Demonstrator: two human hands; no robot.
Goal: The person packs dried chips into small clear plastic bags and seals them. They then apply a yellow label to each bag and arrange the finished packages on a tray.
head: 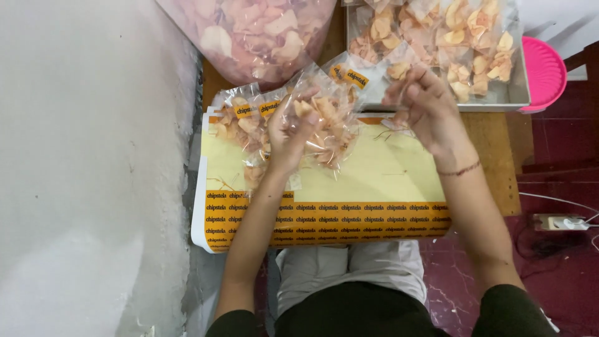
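Left hand (292, 134) fingers curled, pinching chip bag (327, 128) upright-tilted; bag mouth points up-right toward right hand (424, 109), fingers half-closed pinching bag top edge.

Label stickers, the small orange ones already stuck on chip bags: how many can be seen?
3. Two sit side by side on bags left of the left hand: one label, another. A third is on the bag above the held bag. Others may be hidden.
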